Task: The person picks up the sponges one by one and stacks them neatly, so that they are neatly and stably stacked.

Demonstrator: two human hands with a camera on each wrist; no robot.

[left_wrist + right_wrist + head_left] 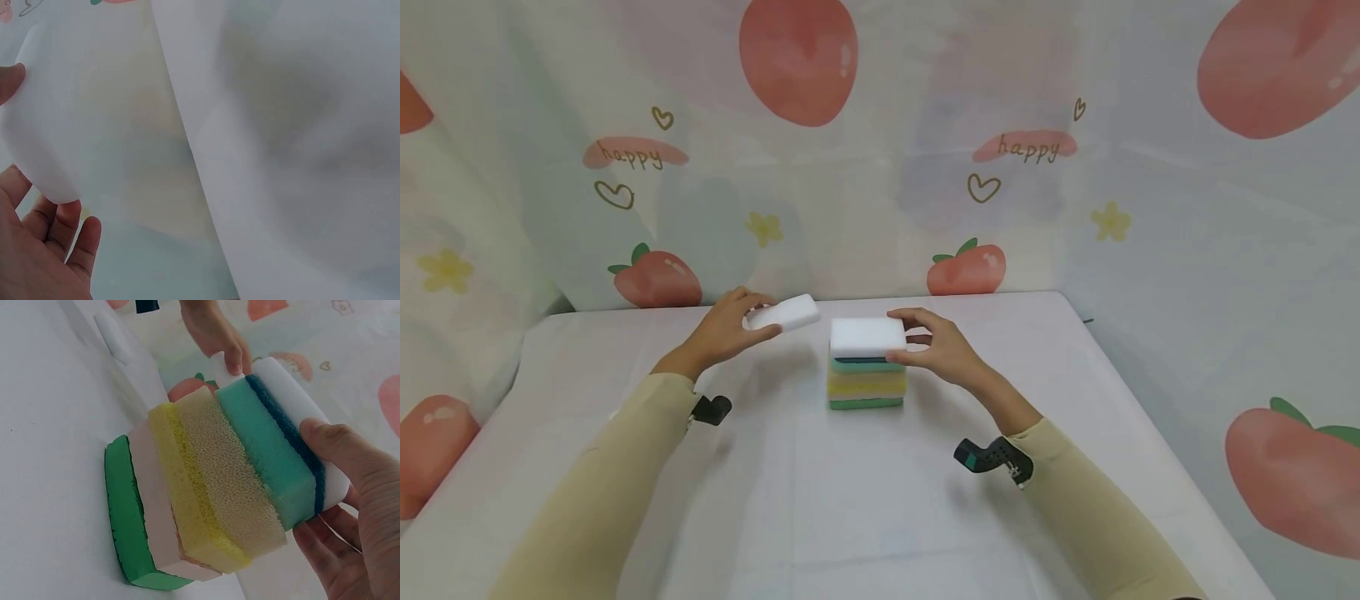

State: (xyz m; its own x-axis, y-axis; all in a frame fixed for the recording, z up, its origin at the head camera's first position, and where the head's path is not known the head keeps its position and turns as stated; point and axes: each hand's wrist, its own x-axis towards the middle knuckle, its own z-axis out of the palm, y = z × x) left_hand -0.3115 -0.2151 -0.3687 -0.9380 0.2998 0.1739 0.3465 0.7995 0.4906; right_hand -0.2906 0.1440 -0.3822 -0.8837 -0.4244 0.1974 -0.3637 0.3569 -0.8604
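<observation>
My left hand (726, 329) holds a white sponge block (786, 313) in the air, left of a stack of sponges. It pinches the block between thumb and fingers, as the left wrist view also shows. At the stack's right side, my right hand (943, 354) grips the white sponge (868, 337) on top, thumb on the near edge. Beneath it in the right wrist view come a teal sponge (262, 450) with a dark blue scouring layer, a tan porous one (231, 469), a yellow one (181, 494), a pale pink one (153, 506) and a green one (125, 512) at the bottom.
The stack stands on a white-covered table (865, 500). A white rounded object (111, 337) lies on the table in the right wrist view. A fruit-patterned curtain (880, 183) hangs behind the table's far edge. Each forearm wears a dark wrist camera (711, 409).
</observation>
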